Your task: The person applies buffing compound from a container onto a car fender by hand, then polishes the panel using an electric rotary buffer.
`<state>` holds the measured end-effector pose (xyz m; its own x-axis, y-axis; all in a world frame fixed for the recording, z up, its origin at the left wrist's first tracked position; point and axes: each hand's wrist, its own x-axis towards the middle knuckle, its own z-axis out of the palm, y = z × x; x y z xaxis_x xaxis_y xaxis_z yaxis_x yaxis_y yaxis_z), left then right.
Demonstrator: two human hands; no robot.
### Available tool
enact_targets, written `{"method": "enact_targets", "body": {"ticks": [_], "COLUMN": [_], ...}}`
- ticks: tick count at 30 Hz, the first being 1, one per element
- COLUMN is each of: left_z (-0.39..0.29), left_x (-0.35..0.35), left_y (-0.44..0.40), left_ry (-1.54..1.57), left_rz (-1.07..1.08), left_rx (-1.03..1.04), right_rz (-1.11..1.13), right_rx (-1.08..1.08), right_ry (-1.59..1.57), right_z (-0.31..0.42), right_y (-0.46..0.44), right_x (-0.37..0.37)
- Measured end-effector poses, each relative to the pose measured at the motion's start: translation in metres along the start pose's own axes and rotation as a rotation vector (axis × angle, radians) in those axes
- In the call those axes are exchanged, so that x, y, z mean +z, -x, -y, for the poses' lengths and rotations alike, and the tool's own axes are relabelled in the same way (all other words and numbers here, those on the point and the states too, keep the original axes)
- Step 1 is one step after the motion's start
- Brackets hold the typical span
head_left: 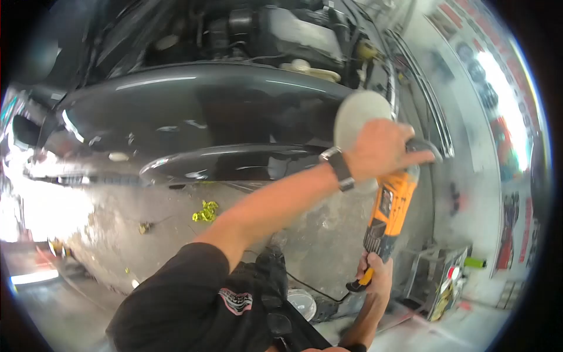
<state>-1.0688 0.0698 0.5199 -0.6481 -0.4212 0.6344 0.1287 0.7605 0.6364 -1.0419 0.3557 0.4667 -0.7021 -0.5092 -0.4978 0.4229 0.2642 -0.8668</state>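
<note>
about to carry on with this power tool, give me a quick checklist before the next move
1. Left hand on the tool's front end: ok.
2. Right hand on the rear grip of the orange power tool: ok.
3. Pad flat on the dark car panel: cannot tell, contact is hidden.
4. Cord away from pad: ok, it trails from the rear.
5. Engine bay covered: not ok, exposed.
</note>
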Motion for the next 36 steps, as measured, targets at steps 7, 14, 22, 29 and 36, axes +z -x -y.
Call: {"method": "enact_targets", "body": {"ticks": [7, 14, 22, 29, 36], "left_z": [0.009, 0.037, 0.080, 0.129, 0.098], "left_x": [-0.096, -0.260, -0.348, -0.427, -0.508], "left_y": [0.100, 0.245, 0.350, 0.406, 0.380], "left_ry": [-0.004, -0.068, 0.105, -0.373, -0.237], "left_rz": [-0.268, -0.514, -1.100, -1.355, -1.254], "left_rx": [0.076, 0.100, 0.049, 0.086, 0.019], "right_rz": [0.134, 0.307, 0.428, 0.476, 0.550], "right_rx": [-0.130, -0.284, -0.427, -0.489, -0.519], "right_ry": [0.305, 0.638, 0.948, 1.104, 0.982], "right_z": [-0.044, -0.057, -0.049, -0.059, -0.061], "right_y": [0.012, 0.053, 0.100, 0.120, 0.130], "right_x": [0.034, 0.154, 0.275, 0.369, 0.425]}}
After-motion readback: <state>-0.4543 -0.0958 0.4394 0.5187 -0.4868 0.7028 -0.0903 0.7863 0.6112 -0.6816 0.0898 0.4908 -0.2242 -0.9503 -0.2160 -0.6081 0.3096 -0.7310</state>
